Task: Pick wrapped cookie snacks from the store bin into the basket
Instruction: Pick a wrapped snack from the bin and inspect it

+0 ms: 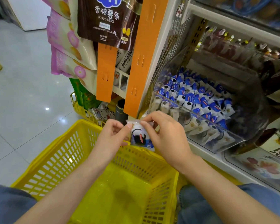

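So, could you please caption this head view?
Left hand and right hand pinch a blue-and-white wrapped cookie snack over a yellow plastic basket.

My basket (pixel 55 159) is yellow moulded plastic, smooth with lattice walls. Above its far rim the cookie snack (pixel 141 136) wears shiny crinkled film; right of the basket, the bin (pixel 200 115) is clear glossy plastic.

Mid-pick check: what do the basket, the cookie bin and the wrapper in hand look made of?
Yellow basket: moulded plastic, glossy; slotted lattice walls. Cookie bin: clear rigid plastic, probably acrylic; packets show through. Wrapped cookie snack, pinched by left hand and right hand: thin glossy film, likely plastic; crinkled, clear sealed edge.
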{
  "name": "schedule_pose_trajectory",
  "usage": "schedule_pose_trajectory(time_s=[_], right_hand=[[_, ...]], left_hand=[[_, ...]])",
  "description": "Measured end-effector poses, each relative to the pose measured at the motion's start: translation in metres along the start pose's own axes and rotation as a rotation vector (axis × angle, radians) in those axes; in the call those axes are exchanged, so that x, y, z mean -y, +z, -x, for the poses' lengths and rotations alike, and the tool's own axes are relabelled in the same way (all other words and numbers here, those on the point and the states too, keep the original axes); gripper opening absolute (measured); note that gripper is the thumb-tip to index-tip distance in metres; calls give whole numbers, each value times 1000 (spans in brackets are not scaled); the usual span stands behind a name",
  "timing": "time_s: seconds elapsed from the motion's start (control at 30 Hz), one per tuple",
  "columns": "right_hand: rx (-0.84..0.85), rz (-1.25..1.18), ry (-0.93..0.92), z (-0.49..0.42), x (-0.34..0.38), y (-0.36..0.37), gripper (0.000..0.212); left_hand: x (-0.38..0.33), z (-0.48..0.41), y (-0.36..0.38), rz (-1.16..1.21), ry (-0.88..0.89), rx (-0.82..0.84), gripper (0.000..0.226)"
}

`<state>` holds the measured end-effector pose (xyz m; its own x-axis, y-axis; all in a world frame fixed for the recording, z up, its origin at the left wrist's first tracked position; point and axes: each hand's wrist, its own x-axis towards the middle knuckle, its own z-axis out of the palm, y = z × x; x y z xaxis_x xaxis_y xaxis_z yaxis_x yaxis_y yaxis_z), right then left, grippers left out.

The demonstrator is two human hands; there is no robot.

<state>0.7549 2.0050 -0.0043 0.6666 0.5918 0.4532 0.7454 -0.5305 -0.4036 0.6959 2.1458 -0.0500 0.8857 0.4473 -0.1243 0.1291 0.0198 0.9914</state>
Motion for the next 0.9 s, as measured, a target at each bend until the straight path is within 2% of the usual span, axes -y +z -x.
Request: schedule_pose_trajectory(time_s=[0.1,0.17,0.23,0.3,0.4,0.47,0.57,0.67,0.7,0.77,0.83,0.9], right_hand=[[-31,-86,33,2,1,2,10],[15,-129,2,4,1,3,10],[99,-112,-73,7,1,5,9],[178,-34,-168,9,3,7,10],[264,59,-283,11,3,10,12],[272,14,-140,9,4,11,15],[198,-168,269,3,-1,9,15],[261,-555,573,-4,-6,7,11],[283,-694,617,-6,-6,6,9],[287,-810,622,-6,-5,5,11],[255,-787,592,-4,-4,5,10],[232,-738,563,-1,-4,8,7]], left_hand=[[-3,-3,-5,-30,-258,77,36],[-9,-3,-4,139,-433,214,57],[-11,-2,-4,302,-476,270,61],[-10,-2,-5,401,-400,251,42],[-9,-2,-5,399,-259,168,18],[-8,-2,-5,361,-201,139,17],[-9,-1,-4,300,-168,159,16],[-9,1,-1,275,-141,207,15],[-9,2,1,250,-112,217,15],[-6,4,4,89,26,156,14],[-2,5,5,-119,188,33,20],[-1,6,4,-212,269,-12,21]])
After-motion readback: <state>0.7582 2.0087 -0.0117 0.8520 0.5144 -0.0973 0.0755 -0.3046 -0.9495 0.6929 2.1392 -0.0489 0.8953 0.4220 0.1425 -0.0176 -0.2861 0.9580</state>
